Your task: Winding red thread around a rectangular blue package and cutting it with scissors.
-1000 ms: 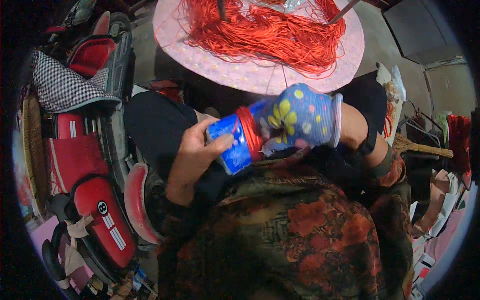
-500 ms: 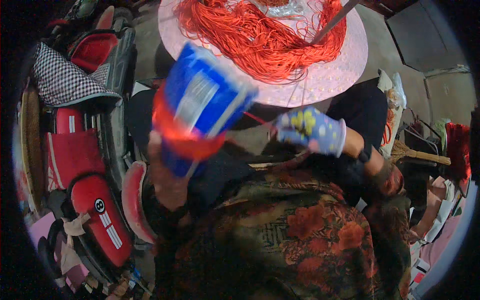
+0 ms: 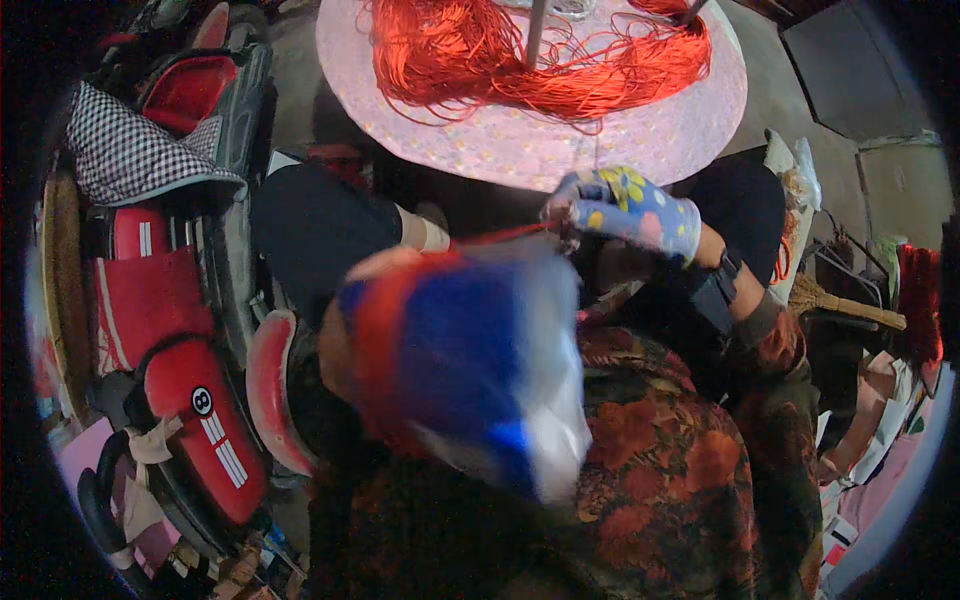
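My left hand (image 3: pixel 337 352), smeared by motion, grips a blue-and-white bundle (image 3: pixel 465 350) tilted in front of my body. A band of red cord (image 3: pixel 385 345) is wound round the bundle near that hand; what the bundle is made of is too blurred to tell. From it a red strand (image 3: pixel 505 236) runs to my right hand (image 3: pixel 630 210), which wears a floral glove with bare fingertips. Those fingertips are pinched on the strand. Beyond the hands, a loose heap of red cord (image 3: pixel 460 70) lies on a round pink surface (image 3: pixel 480 160), partly cut off at the top.
Upright rods (image 3: pixel 536 40) stand amid the heap. To my left sits a red and black ride-on vehicle (image 3: pixel 200 430) with a checked cloth (image 3: pixel 140 155) over part of it. At right are a straw broom (image 3: pixel 845 305), a hanging red bundle (image 3: pixel 918 300) and cardboard pieces (image 3: pixel 865 415).
The blue-and-white bundle has swung down, right and toward my body, turning over. My right hand has risen slightly. The heap sits higher in view, and the pink surface has shifted or turned.
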The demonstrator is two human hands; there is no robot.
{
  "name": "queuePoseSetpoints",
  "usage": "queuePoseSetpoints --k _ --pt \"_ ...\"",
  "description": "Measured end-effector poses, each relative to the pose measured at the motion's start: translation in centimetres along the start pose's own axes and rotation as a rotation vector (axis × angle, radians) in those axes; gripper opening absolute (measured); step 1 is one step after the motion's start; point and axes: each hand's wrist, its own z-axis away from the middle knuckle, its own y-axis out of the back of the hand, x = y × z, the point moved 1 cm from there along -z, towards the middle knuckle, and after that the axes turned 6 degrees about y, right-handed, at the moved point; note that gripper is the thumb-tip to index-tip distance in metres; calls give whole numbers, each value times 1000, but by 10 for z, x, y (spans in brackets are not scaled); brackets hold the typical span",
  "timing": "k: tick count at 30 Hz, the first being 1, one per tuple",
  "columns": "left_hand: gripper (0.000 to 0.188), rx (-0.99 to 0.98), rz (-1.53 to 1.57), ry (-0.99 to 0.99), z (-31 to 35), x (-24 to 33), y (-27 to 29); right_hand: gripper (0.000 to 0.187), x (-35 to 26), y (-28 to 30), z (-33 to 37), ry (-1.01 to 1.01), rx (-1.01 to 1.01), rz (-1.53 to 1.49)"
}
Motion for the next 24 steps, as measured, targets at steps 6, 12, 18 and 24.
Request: queuePoseSetpoints --k 6,12,18,24 --pt "40 460 157 -203 -19 -13 3 31 -29 -29 13 355 -96 920" --pt "36 336 -416 192 -30 -21 -9 31 -70 -15 -25 255 -127 610" --pt "32 -230 -284 243 -22 1 -11 28 -23 9 -23 133 94 477" --pt "30 -101 78 -33 -3 9 1 22 -12 5 11 -73 139 156"
